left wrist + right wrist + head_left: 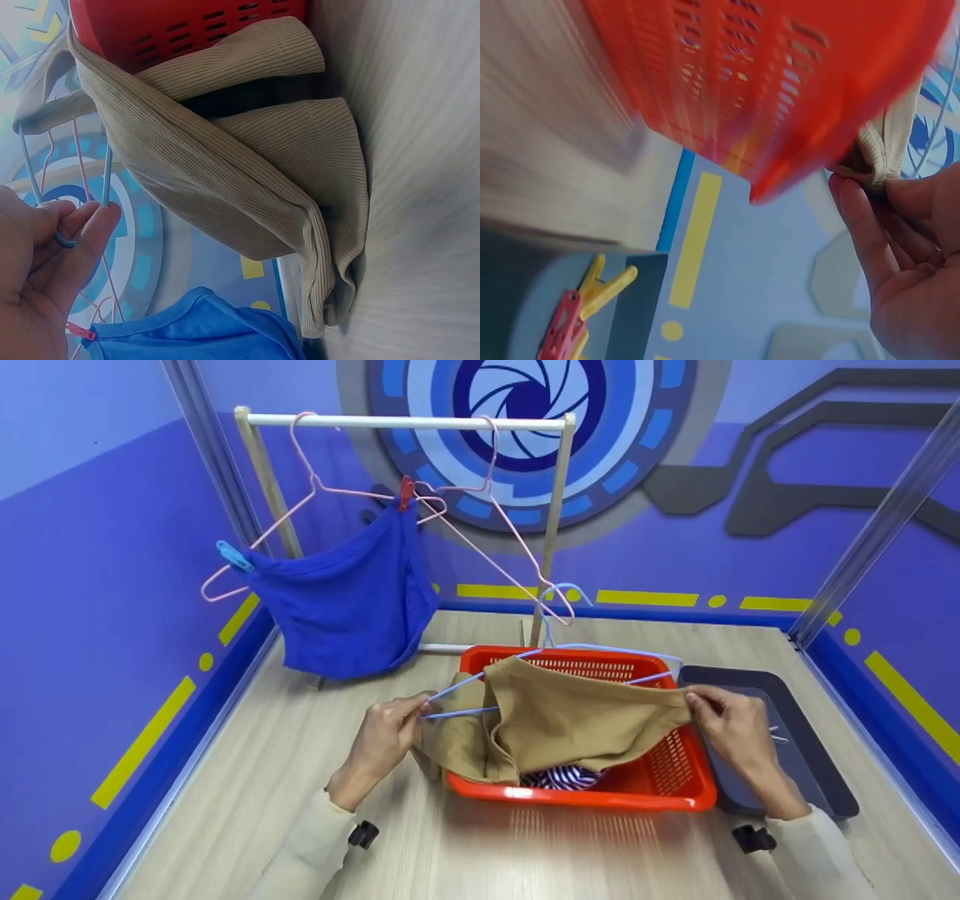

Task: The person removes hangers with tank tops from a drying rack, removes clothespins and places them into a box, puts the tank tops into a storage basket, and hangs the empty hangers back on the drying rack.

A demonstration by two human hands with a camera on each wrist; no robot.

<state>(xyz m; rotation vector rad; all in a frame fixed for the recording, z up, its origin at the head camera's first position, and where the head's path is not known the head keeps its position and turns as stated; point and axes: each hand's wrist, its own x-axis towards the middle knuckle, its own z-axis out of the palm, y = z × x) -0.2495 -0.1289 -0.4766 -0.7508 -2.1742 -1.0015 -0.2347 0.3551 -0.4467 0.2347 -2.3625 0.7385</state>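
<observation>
A tan ribbed garment is spread over the red basket, its left part draped past the basket's side. Partly covered by it is a light blue hanger, hook pointing up and away. My left hand pinches the hanger's left end, where the bare wire shows between thumb and fingers. At the garment's upper right corner, my right hand pinches the cloth between thumb and fingers. The hanger's right end lies behind the cloth, near that hand. Striped cloth shows inside the basket.
Behind stands a rack with two pink hangers. One carries a blue garment, held by a red clothespin and a light blue clothespin. Right of the basket, a dark grey tray contains clothespins.
</observation>
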